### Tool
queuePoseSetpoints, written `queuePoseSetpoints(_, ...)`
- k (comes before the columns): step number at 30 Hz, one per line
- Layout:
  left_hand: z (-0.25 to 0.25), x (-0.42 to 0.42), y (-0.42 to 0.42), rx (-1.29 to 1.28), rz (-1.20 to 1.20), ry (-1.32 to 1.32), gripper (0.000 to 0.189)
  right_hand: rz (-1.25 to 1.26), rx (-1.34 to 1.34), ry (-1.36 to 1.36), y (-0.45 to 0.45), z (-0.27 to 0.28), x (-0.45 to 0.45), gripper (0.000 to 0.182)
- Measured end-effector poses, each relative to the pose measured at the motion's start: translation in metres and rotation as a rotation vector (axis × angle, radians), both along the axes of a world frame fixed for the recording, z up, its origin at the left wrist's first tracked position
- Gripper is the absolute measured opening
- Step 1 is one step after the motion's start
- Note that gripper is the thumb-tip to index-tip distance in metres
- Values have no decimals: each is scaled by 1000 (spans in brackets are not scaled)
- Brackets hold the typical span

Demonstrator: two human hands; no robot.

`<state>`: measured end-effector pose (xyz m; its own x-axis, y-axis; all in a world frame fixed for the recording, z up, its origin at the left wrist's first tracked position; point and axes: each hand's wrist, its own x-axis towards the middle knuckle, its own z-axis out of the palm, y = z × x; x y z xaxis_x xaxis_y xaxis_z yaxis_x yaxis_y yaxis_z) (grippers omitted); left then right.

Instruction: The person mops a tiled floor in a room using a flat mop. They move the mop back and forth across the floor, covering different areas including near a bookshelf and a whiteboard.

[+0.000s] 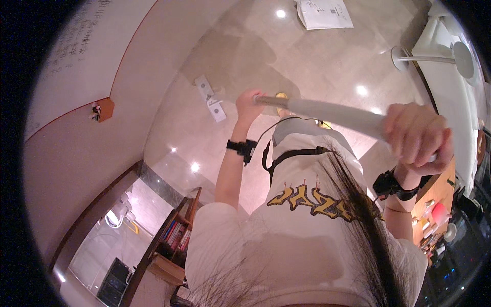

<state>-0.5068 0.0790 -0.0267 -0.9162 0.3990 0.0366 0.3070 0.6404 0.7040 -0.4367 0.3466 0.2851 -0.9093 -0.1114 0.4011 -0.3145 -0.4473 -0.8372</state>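
My left hand [251, 105] is closed around the thin, metal-looking end of a pole [333, 113]. The pole's thicker pale section runs to my right hand [418, 138], whose fingers wrap its other end, nearer the camera. Both arms reach forward, and the pole lies crosswise in front of my body. Beyond my left hand, a white two-part flat piece [211, 99] with round dark spots lies on the floor; whether it joins the pole cannot be told. Each wrist wears a black strapped device, and a thin black cable runs from the left one.
A white printed bag or sheet [325, 14] lies on the floor ahead. To the right stand a white lamp [464, 59], a white-covered bed or sofa [433, 38] and a wooden table [441, 192] with small items. At left are a wall with writing, a doorway and a bookshelf [178, 234].
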Motion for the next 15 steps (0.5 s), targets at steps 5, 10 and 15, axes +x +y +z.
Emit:
queuePoseSetpoints(5,23,12,103,80,-170,-141,17,-704,21,-50,66,21,71,41)
queuePoseSetpoints(10,40,74,229,228,-356,-71,17,-1375,150,-84,147,59,196,32)
queuePoseSetpoints(15,47,156,334,251,-565,-117,20,-945,132,61,206,82,294,34)
